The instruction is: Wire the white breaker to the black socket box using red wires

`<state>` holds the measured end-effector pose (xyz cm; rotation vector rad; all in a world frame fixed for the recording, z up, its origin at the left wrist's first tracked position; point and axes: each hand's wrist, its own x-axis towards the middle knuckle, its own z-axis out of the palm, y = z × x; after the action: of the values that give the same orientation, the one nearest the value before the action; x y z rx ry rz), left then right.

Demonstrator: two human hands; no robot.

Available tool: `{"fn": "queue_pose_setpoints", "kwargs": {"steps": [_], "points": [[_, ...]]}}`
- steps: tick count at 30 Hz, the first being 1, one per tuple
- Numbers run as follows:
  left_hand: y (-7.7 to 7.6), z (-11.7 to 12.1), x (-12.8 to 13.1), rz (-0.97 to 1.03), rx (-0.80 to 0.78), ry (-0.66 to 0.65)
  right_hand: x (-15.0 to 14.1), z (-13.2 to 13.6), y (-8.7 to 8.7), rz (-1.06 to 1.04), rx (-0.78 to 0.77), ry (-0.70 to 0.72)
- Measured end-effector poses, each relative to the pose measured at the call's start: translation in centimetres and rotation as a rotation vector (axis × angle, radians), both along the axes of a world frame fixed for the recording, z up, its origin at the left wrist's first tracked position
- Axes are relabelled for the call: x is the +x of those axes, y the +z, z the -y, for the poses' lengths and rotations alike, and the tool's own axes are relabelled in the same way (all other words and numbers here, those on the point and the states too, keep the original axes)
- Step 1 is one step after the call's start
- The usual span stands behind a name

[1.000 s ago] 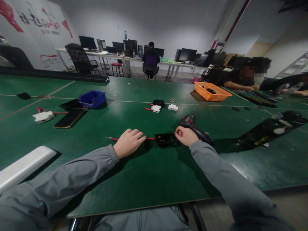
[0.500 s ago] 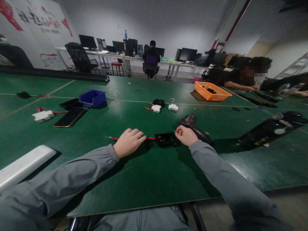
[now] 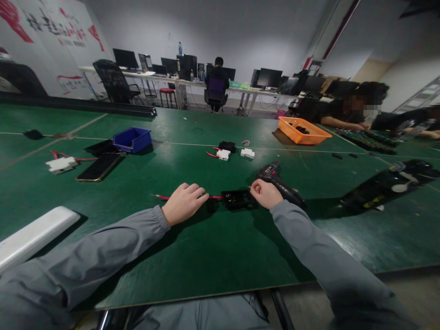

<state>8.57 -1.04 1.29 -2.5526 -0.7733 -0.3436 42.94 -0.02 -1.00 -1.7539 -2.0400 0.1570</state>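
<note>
A small black open housing [image 3: 237,200] lies on the green table [image 3: 213,247] between my hands. A red wire [image 3: 161,197] runs left from it under my left hand [image 3: 183,203], whose fingers are curled and pressed down on the wire. My right hand [image 3: 265,193] is closed in a pinch at the housing's right edge; what it pinches is too small to make out. A black electric screwdriver [image 3: 278,183] lies just behind my right hand.
White and black connector parts [image 3: 228,152] lie further back, with a blue bin [image 3: 132,139], a phone [image 3: 99,168] and a white part with red wires [image 3: 62,164] to the left. An orange tray [image 3: 300,130] stands back right near seated people. A white bar [image 3: 32,236] lies near left.
</note>
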Motion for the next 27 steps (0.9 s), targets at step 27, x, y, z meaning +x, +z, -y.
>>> {"fn": "queue_pose_setpoints", "kwargs": {"steps": [27], "points": [[-0.4,-0.1,-0.1,0.055,-0.002,-0.008,-3.5,2.2,6.9,0.146,0.046,0.358]]}}
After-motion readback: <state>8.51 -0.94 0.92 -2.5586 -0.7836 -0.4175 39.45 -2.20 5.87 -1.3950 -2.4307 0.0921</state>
